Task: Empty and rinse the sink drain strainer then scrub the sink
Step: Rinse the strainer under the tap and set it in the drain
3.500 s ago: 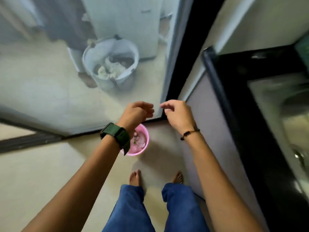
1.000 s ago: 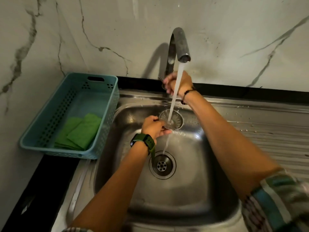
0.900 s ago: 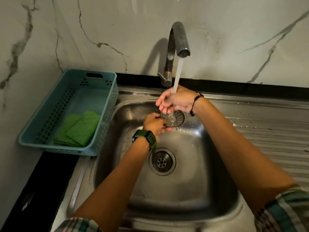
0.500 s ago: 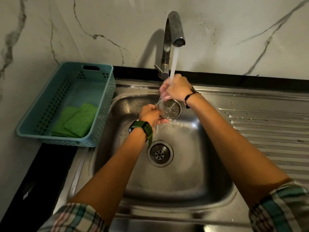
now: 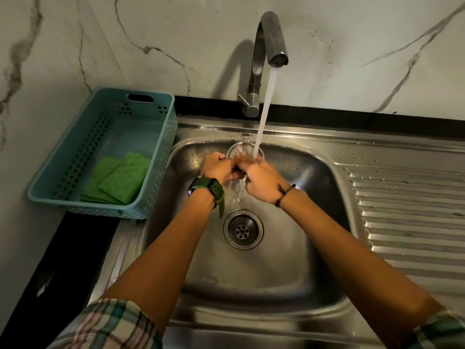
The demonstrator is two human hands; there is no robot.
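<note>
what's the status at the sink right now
Left hand and right hand both on the strainer, under the running tap. Sink not yet scrubbed. Drain open, nothing in the way.

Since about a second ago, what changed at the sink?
The right hand left the tap and came down to join the left hand on the strainer, rubbing it under the stream. Unchanged: water running, left hand gripping the strainer, green cloths in the basket, drain open.
</note>
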